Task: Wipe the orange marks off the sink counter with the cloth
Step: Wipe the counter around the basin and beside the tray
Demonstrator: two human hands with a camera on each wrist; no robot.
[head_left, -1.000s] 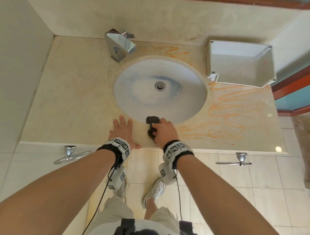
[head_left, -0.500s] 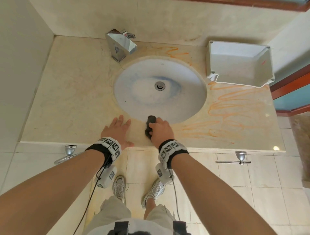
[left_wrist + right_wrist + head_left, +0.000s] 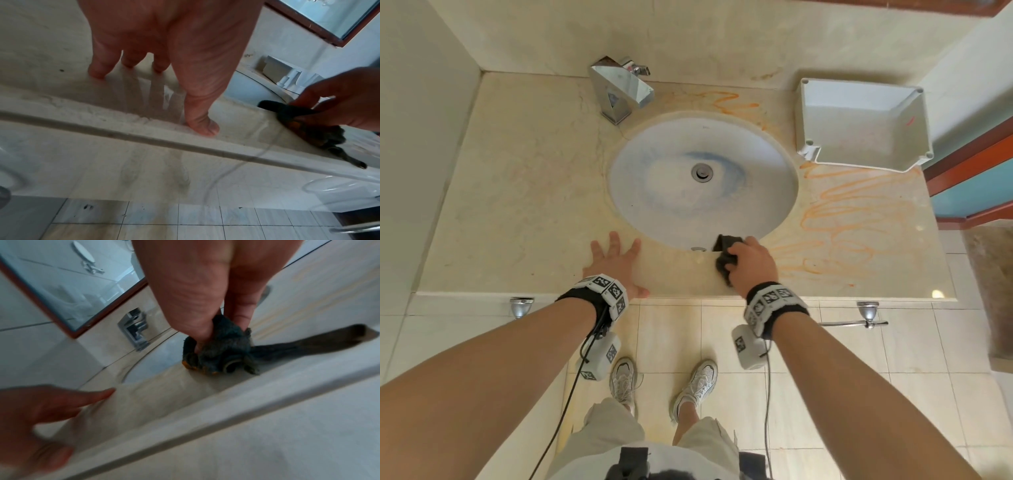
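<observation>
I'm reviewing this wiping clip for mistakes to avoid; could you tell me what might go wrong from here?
The cloth bunched in the right hand already carries orange on its underside, so it may smear rather than lift the orange marks. A loose tail trails from it and could drag pigment across cleaned counter. Wiping farther right may bump the white tray.

Right hand point(image 3: 751, 262) grips cloth point(image 3: 725, 255) beside orange marks point(image 3: 849, 219)

The right hand point(image 3: 751, 262) slides the dark cloth point(image 3: 725, 255) rightward along the counter's front strip — now well apart from the left hand point(image 3: 616, 263), nearer the orange marks point(image 3: 835, 219).
</observation>
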